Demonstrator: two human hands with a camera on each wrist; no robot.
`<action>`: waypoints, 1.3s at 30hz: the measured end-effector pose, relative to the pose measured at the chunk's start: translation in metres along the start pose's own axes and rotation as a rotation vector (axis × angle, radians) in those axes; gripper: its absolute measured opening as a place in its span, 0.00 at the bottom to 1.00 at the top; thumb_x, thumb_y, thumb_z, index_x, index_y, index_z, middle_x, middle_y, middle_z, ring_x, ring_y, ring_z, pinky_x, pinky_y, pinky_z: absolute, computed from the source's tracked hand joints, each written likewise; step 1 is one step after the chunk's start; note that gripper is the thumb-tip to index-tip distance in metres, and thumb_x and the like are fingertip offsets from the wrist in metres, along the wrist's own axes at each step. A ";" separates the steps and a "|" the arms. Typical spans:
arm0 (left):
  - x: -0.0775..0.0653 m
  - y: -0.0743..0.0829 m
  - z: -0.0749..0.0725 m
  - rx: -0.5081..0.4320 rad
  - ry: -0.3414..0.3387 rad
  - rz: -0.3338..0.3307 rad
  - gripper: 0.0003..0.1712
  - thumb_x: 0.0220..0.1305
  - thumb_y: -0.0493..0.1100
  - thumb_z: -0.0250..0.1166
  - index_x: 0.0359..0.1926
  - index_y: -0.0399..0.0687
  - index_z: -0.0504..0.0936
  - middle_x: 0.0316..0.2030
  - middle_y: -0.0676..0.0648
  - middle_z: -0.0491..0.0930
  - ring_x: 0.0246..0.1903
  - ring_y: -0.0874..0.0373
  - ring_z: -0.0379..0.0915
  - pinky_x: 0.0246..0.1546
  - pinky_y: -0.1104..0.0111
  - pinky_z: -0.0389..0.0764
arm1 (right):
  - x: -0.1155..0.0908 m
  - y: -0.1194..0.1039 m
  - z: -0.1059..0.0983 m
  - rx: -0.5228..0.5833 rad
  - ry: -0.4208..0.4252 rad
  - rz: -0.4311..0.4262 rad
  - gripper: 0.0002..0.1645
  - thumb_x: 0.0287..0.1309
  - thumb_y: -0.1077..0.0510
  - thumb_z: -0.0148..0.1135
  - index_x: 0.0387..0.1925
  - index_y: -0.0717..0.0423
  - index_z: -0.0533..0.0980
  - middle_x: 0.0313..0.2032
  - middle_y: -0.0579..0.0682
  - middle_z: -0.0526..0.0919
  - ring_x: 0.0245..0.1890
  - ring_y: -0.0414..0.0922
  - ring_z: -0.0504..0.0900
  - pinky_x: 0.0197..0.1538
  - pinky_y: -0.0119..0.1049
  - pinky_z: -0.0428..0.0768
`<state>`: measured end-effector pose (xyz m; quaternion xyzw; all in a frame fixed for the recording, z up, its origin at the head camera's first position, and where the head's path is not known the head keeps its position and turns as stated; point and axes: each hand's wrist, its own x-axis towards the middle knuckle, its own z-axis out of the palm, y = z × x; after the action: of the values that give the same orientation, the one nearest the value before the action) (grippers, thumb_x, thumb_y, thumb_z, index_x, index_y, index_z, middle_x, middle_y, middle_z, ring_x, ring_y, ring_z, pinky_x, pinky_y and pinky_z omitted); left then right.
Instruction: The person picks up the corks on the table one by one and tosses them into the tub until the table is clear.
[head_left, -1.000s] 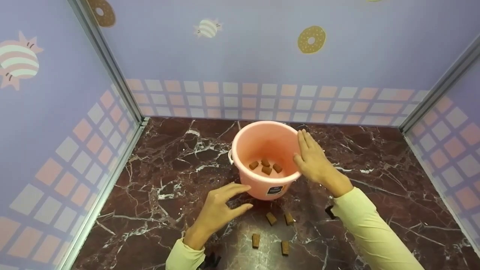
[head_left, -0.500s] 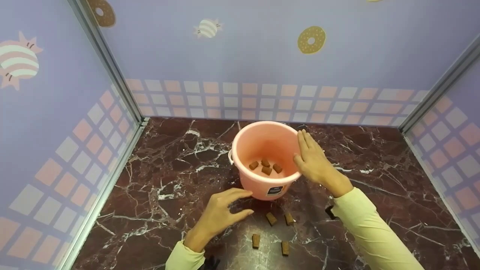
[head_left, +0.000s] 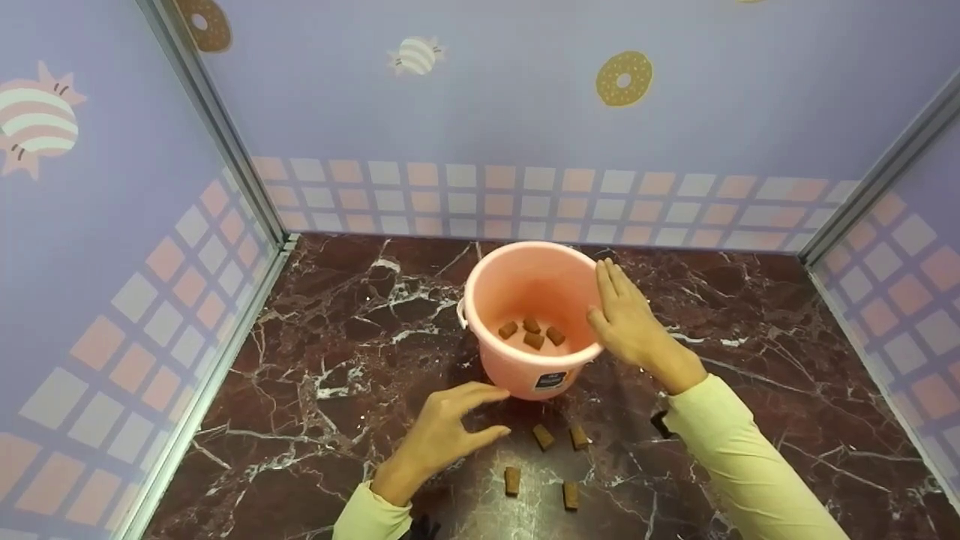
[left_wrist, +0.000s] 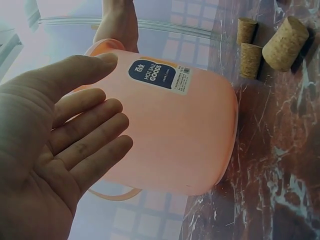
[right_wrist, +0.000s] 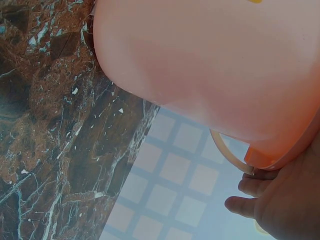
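Note:
A pink bucket point(head_left: 517, 367) stands upright on the dark marbled surface, with several brown corks point(head_left: 533, 341) lying on its bottom. My right hand point(head_left: 634, 322) rests on the right side of its rim, fingers straight and thumb lying over the inner edge. The left hand point(head_left: 442, 427), thumb and fingers spread apart, hovers before the bucket's lower front left and holds nothing. In the left wrist view its palm point(left_wrist: 60, 160) shows bare beside the bucket's wall. Several tapered corks point(head_left: 511, 481) lie loose on the surface in front of the bucket, right of the left hand.
A lilac wall point(head_left: 510, 112) with printed sweets and checks rises behind the bucket. Side panels point(head_left: 187, 247) bound the surface at left and right. The bucket's white handle point(head_left: 462, 315) hangs at its left side; a label point(left_wrist: 160, 75) is on its front.
My left hand has shifted slightly to the right and nearer to me, toward the loose corks. The right hand, bucket and corks have stayed in place.

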<state>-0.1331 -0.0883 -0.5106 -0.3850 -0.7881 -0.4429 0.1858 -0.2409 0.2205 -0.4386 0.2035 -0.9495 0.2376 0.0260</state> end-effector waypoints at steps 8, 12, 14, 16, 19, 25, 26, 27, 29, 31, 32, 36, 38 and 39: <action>-0.004 -0.002 0.004 0.002 -0.018 -0.001 0.27 0.50 0.35 0.85 0.52 0.37 0.88 0.49 0.42 0.89 0.49 0.49 0.87 0.57 0.65 0.85 | 0.000 0.000 0.000 -0.005 0.001 0.000 0.45 0.77 0.56 0.46 0.80 0.76 0.40 0.81 0.74 0.39 0.81 0.69 0.40 0.82 0.62 0.39; -0.007 -0.002 0.005 -0.007 -0.043 -0.012 0.26 0.51 0.36 0.85 0.53 0.37 0.88 0.50 0.43 0.89 0.50 0.51 0.87 0.58 0.66 0.84 | 0.000 -0.001 0.000 0.000 -0.004 0.003 0.45 0.77 0.56 0.46 0.80 0.76 0.40 0.81 0.74 0.39 0.81 0.68 0.40 0.82 0.61 0.39; -0.009 -0.001 0.005 -0.016 -0.057 -0.020 0.26 0.52 0.36 0.84 0.53 0.37 0.88 0.50 0.43 0.89 0.51 0.51 0.87 0.59 0.66 0.84 | 0.001 -0.001 0.000 0.003 -0.004 0.003 0.45 0.77 0.56 0.45 0.80 0.76 0.40 0.81 0.73 0.40 0.82 0.68 0.40 0.82 0.61 0.39; -0.011 -0.002 0.006 -0.024 -0.068 -0.033 0.27 0.52 0.37 0.84 0.53 0.37 0.88 0.51 0.43 0.88 0.51 0.50 0.86 0.59 0.65 0.83 | 0.000 -0.001 0.000 0.005 -0.003 0.002 0.45 0.77 0.56 0.45 0.80 0.76 0.40 0.81 0.73 0.40 0.82 0.68 0.40 0.82 0.62 0.40; -0.016 -0.002 0.007 -0.025 -0.080 -0.051 0.27 0.51 0.37 0.85 0.53 0.38 0.88 0.51 0.43 0.88 0.51 0.50 0.86 0.59 0.64 0.84 | 0.000 -0.001 0.000 0.006 -0.002 0.001 0.45 0.76 0.57 0.46 0.80 0.77 0.41 0.81 0.73 0.40 0.81 0.68 0.40 0.82 0.62 0.40; -0.025 -0.005 0.010 -0.014 -0.094 -0.064 0.27 0.50 0.38 0.85 0.53 0.38 0.88 0.51 0.44 0.89 0.51 0.51 0.86 0.58 0.62 0.84 | 0.000 -0.001 -0.001 0.002 -0.004 0.002 0.45 0.76 0.57 0.46 0.80 0.77 0.41 0.81 0.74 0.39 0.81 0.69 0.40 0.82 0.61 0.39; -0.026 -0.005 0.010 -0.013 -0.096 -0.062 0.27 0.50 0.38 0.85 0.53 0.38 0.88 0.51 0.44 0.89 0.50 0.51 0.87 0.58 0.62 0.85 | 0.000 -0.001 -0.001 -0.001 -0.003 0.001 0.45 0.76 0.57 0.46 0.80 0.77 0.41 0.81 0.74 0.39 0.81 0.69 0.40 0.82 0.61 0.39; -0.027 -0.005 0.011 -0.014 -0.098 -0.060 0.28 0.50 0.38 0.85 0.53 0.38 0.88 0.51 0.44 0.89 0.50 0.52 0.87 0.58 0.62 0.85 | 0.000 0.000 -0.001 -0.001 -0.002 0.001 0.45 0.76 0.57 0.46 0.80 0.77 0.41 0.81 0.74 0.39 0.81 0.69 0.40 0.82 0.61 0.39; -0.029 -0.006 0.012 -0.022 -0.106 -0.058 0.28 0.50 0.37 0.85 0.53 0.39 0.88 0.51 0.44 0.89 0.50 0.52 0.87 0.58 0.63 0.85 | 0.000 -0.001 -0.001 -0.005 -0.001 -0.002 0.45 0.76 0.57 0.46 0.80 0.77 0.41 0.81 0.74 0.39 0.81 0.69 0.40 0.82 0.61 0.39; -0.031 -0.006 0.013 -0.028 -0.115 -0.057 0.28 0.50 0.36 0.85 0.53 0.39 0.88 0.51 0.45 0.89 0.50 0.52 0.87 0.58 0.64 0.85 | -0.001 -0.001 0.000 -0.009 0.007 -0.008 0.45 0.76 0.57 0.46 0.80 0.77 0.41 0.80 0.74 0.40 0.81 0.69 0.41 0.82 0.61 0.40; -0.032 -0.006 0.013 -0.032 -0.121 -0.055 0.27 0.50 0.36 0.85 0.53 0.39 0.88 0.51 0.45 0.89 0.50 0.52 0.87 0.58 0.64 0.85 | -0.001 -0.001 0.000 -0.009 0.013 -0.011 0.44 0.76 0.57 0.47 0.79 0.77 0.42 0.80 0.75 0.41 0.81 0.69 0.41 0.82 0.62 0.40; -0.036 -0.007 0.016 -0.039 -0.141 -0.044 0.26 0.51 0.35 0.84 0.53 0.39 0.88 0.51 0.44 0.89 0.50 0.52 0.87 0.57 0.66 0.84 | -0.001 -0.001 0.000 -0.013 0.033 -0.020 0.44 0.75 0.57 0.47 0.79 0.78 0.43 0.80 0.76 0.42 0.81 0.70 0.43 0.81 0.63 0.42; -0.037 -0.007 0.018 -0.041 -0.153 -0.041 0.26 0.51 0.35 0.84 0.53 0.39 0.88 0.50 0.44 0.89 0.50 0.53 0.87 0.57 0.67 0.84 | -0.001 -0.002 0.000 -0.018 0.034 -0.019 0.44 0.75 0.57 0.47 0.79 0.78 0.43 0.80 0.76 0.43 0.81 0.70 0.43 0.81 0.62 0.42; -0.038 -0.007 0.019 -0.041 -0.159 -0.042 0.26 0.51 0.35 0.84 0.53 0.39 0.88 0.50 0.44 0.89 0.49 0.53 0.87 0.57 0.67 0.84 | -0.001 -0.002 0.000 -0.023 0.030 -0.016 0.44 0.75 0.57 0.47 0.79 0.78 0.43 0.80 0.76 0.43 0.81 0.70 0.43 0.81 0.62 0.42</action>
<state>-0.1135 -0.0913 -0.5487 -0.4064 -0.7989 -0.4308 0.1052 -0.2393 0.2192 -0.4375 0.2073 -0.9499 0.2295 0.0445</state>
